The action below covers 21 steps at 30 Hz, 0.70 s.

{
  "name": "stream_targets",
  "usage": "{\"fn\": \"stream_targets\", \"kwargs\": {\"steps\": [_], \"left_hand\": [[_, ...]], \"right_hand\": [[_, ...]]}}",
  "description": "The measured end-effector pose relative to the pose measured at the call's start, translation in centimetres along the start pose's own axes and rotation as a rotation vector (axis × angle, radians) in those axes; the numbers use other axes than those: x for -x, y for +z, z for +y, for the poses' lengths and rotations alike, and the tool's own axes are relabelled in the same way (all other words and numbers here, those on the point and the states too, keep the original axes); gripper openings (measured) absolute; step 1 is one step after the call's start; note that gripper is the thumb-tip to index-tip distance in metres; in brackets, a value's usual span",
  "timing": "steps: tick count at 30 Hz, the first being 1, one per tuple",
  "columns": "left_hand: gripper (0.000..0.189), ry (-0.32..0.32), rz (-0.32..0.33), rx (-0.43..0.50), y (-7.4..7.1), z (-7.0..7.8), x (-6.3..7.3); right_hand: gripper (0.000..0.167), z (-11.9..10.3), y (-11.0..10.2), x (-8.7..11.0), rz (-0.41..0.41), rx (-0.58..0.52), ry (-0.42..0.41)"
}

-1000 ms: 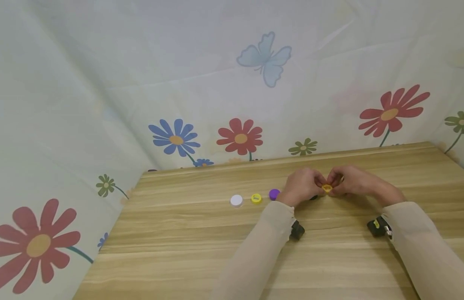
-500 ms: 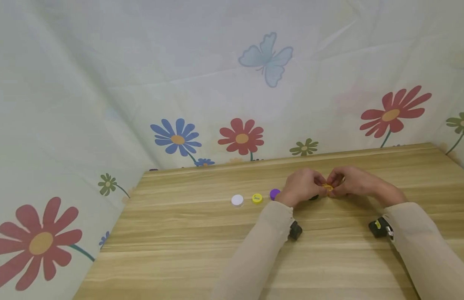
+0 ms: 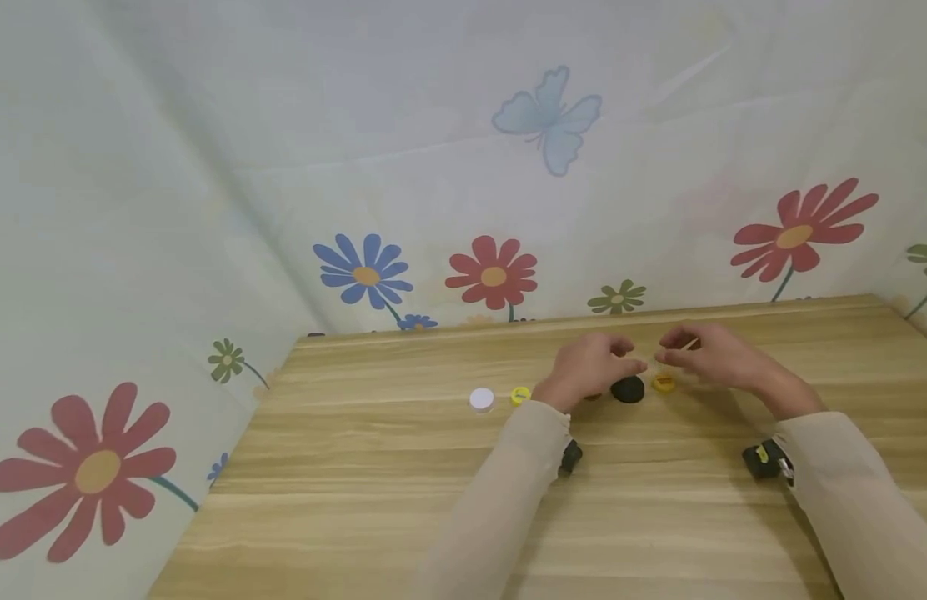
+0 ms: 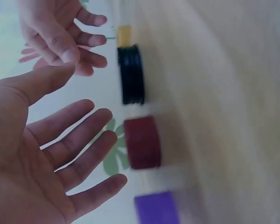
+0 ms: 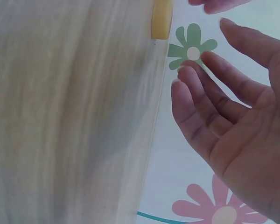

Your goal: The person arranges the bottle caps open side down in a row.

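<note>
An orange-yellow bottle cap (image 3: 663, 383) lies on the wooden table (image 3: 403, 467), just right of a larger black lid (image 3: 628, 389). My left hand (image 3: 587, 368) hovers above the black lid, its fingers spread and holding nothing. Over the orange-yellow cap is my right hand (image 3: 722, 360), raised off it with loosely bent fingers and nothing between them. In the left wrist view a dark red cap (image 4: 143, 142) and a purple cap (image 4: 157, 208) follow the black one in a row. From the head, my left hand and wrist hide the purple cap and most of the red one.
Further left in the row sit a yellow cap (image 3: 520, 396) and a white cap (image 3: 482, 400). A patterned cloth (image 3: 403, 108) with flowers and a butterfly stands behind the table's back edge. Dark devices, such as the right wrist camera (image 3: 764, 459), are strapped under both sleeves.
Both hands have let go of the orange-yellow cap, which now lies on the table. The hands have risen and moved apart, bringing the black lid into fuller view.
</note>
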<state>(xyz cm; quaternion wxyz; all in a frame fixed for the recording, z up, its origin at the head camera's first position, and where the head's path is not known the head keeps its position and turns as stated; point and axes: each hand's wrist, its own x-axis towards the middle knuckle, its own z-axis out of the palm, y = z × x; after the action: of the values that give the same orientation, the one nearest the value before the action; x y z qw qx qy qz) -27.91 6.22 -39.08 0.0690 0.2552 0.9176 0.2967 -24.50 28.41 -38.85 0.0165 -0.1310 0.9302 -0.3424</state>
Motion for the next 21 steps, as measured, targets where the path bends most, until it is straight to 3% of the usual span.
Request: {"fn": "stream_targets", "kwargs": {"steps": [3, 8, 14, 21], "left_hand": [[0.045, 0.016, 0.037, 0.0, -0.9, -0.3, 0.2], [0.048, 0.074, 0.12, -0.086, -2.1, -1.2, 0.6], [0.054, 0.028, 0.168, -0.101, -3.2, -2.6, 1.6], [0.059, 0.01, 0.222, -0.197, -4.1, -4.1, 2.1]], "right_hand": [[0.044, 0.0, -0.1, -0.1, 0.025, 0.002, -0.001], [0.053, -0.1, 0.0, -0.4, 0.066, 0.001, 0.003], [0.069, -0.6, 0.1, -0.3, 0.125, -0.017, 0.004], [0.072, -1.1, 0.0, 0.4, 0.189, -0.035, -0.01]]}}
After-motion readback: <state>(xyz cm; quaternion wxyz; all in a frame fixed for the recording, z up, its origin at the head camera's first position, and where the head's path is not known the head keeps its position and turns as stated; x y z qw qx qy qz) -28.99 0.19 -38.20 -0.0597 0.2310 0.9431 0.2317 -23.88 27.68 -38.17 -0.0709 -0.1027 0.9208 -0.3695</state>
